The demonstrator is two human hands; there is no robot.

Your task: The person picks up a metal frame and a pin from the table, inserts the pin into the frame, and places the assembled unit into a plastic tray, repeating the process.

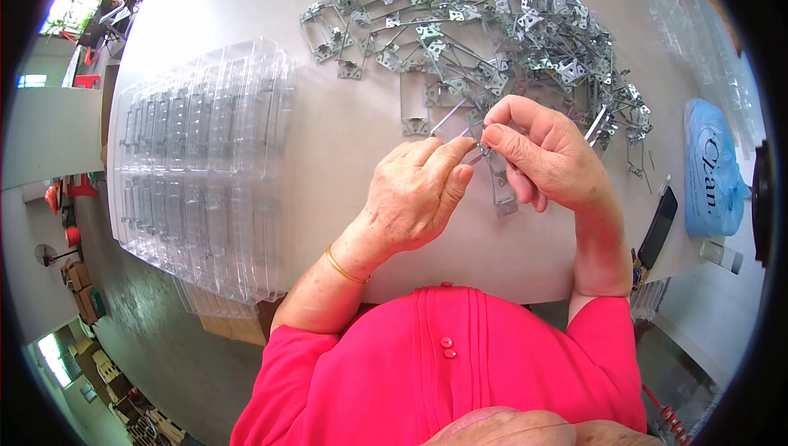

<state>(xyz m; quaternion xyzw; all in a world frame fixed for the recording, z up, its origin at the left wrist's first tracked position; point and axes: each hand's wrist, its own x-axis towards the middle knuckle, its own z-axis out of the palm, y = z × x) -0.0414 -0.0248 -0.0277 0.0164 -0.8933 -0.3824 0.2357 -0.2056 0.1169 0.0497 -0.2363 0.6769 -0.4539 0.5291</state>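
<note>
My left hand (414,192) and my right hand (550,155) meet above the table, in front of the heap. My right thumb and index finger pinch a small metal bracket with a thin rod (483,149). The fingertips of my left hand close on its near side; the exact grip is partly hidden. Just beyond my hands spreads a tangled heap of silver metal brackets (525,27), with perforated plates joined by thin rods. One bracket (416,125) lies flat near my left fingers, and another (506,206) lies below my right hand.
Clear plastic blister trays (205,134), stacked and holding metal parts, stand on the left of the table (336,167). To the right are a blue plastic bag (711,171) and a dark phone-like object (658,228). Clear plastic sheets (698,44) lie at the far right.
</note>
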